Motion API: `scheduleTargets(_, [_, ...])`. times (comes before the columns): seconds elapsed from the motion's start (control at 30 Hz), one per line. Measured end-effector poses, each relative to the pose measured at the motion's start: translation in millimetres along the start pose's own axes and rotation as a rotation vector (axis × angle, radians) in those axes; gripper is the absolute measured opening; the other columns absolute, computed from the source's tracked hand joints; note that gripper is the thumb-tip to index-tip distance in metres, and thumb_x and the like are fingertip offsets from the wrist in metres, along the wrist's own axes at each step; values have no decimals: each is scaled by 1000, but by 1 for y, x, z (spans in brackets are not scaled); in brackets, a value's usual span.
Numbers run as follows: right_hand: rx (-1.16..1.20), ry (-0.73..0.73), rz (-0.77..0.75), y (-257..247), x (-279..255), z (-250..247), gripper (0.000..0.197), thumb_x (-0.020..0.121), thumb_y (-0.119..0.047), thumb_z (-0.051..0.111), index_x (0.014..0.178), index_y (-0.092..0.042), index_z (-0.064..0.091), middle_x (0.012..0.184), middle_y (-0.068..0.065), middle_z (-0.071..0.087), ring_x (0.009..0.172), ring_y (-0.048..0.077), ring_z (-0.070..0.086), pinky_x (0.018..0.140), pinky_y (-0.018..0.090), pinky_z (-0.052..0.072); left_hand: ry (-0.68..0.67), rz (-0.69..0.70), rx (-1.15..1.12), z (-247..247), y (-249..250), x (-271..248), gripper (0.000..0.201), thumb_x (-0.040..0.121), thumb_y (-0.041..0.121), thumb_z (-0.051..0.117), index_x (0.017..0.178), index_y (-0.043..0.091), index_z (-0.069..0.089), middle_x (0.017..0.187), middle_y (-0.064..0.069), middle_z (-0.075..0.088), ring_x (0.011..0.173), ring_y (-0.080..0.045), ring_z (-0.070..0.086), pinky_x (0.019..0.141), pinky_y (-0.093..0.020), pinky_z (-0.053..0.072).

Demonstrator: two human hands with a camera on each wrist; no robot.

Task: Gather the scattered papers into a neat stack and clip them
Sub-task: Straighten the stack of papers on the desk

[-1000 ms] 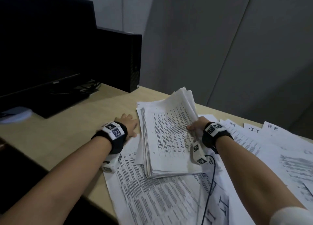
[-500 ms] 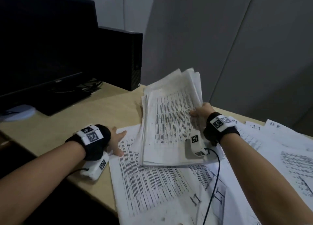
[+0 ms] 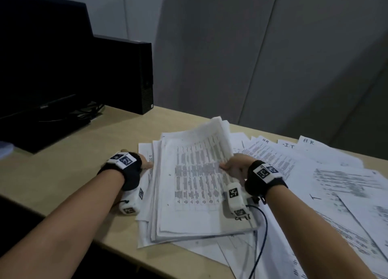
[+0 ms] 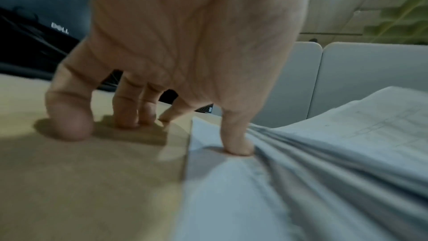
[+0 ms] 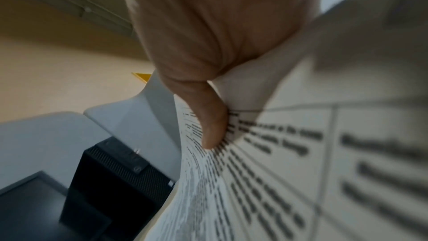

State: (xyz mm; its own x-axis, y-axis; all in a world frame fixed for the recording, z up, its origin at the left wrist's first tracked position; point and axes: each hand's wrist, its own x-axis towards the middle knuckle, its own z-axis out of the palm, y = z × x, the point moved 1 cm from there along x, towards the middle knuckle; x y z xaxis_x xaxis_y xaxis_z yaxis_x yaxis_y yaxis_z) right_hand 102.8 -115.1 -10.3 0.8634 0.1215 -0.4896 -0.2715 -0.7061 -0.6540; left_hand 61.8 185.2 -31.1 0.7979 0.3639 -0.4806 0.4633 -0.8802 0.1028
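Right hand point(image 3: 236, 167) pinches the stack's point(image 3: 197, 186) right edge, thumb point(image 5: 212, 131) on the top sheet, far end bowed up off the desk point(image 3: 69, 173). Left hand point(image 3: 144, 163), fingers straight & spread, holds nothing; one fingertip point(image 4: 238, 146) presses a loose sheet point(image 3: 144, 152) w/ the stack's left edge alongside. Stack lies mid-desk atop scattered papers point(image 3: 327, 173). Sheets look light, floppy, slippery btw. layers; prob. best gripped at both long edges. No clip in view.
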Motion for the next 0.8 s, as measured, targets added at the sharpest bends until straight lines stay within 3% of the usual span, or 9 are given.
scheduleTargets(0.1, [48, -85, -10, -9, 6, 23, 19, 88, -24, 61, 80, -8, 58, 76, 9, 59, 70, 21, 55, 75, 32, 51, 102, 89, -158, 8, -10, 27, 46, 82, 33, 45, 117, 5, 55, 102, -6, 60, 113, -27, 55, 91, -25, 40])
scheduleTargets(0.2, [281, -135, 49, -14, 8, 35, 18, 77, -23, 71, 76, -9, 59, 72, 1, 47, 58, 12, 40, 66, 25, 37, 53, 79, -704, 6, -14, 17, 38, 97, 15, 44, 128, -8, 47, 137, -22, 47, 123, -34, 47, 87, -25, 34])
scheduleTargets(0.33, [386, -154, 19, -16, -4, 40, 17, 90, -14, 58, 76, -6, 56, 48, -2, 41, 34, 5, 31, 37, 16, 26, -124, 113, -1313, 9, -30, -5, 87, 81, 61, 56, 144, 6, 31, 152, -16, 24, 140, -34, 28, 114, -42, 27])
scheduleTargets(0.4, [473, -156, -99, -17, -12, 43, 9, 91, -7, 55, 96, 0, 53, 70, 6, 52, 57, 12, 51, 56, 23, 45, -209, 178, -1329, 9, -35, -21, 95, 62, 46, 80, 139, 6, 40, 144, -17, 42, 127, -29, 48, 104, -41, 41])
scheduleTargets(0.47, [575, -168, -197, -15, -15, 39, 15, 90, -1, 52, 104, 0, 48, 84, 9, 54, 77, 19, 54, 81, 35, 49, -222, 294, -1349, 7, -35, -30, 72, 68, 21, 78, 132, 5, 49, 132, -16, 56, 103, -23, 65, 87, -37, 51])
scheduleTargets(0.53, [649, -170, -284, -18, -27, 26, 8, 91, 1, 50, 98, -3, 50, 82, 7, 56, 74, 17, 55, 75, 30, 49, -190, 404, -1472, 0, -25, -39, 37, 90, 10, 54, 127, 5, 52, 115, -13, 67, 87, -22, 71, 79, -38, 58])
scheduleTargets(0.6, [739, -94, -320, -22, -41, 4, 15, 91, 5, 48, 105, 0, 52, 90, 11, 61, 79, 20, 60, 68, 30, 55, -201, 428, -1521, -12, -9, -44, 28, 94, 19, 49, 116, 5, 59, 94, -9, 74, 79, -20, 73, 72, -35, 59])
scheduleTargets(0.73, [811, 145, -318, -13, -63, -41, 45, 86, 12, 51, 126, -4, 39, 106, 19, 58, 81, 24, 59, 67, 41, 57, -200, 478, -1182, -27, 53, -61, 72, 58, 29, 87, 121, 6, 60, 120, -12, 66, 108, -26, 63, 102, -42, 45])
scheduleTargets(0.8, [796, 279, -251, 10, -67, -59, 48, 81, 12, 57, 120, -9, 36, 107, 20, 58, 82, 25, 59, 71, 41, 54, -170, 540, -1066, -28, 92, -72, 62, 66, 11, 81, 122, 2, 58, 126, -8, 61, 105, -20, 61, 103, -34, 40])
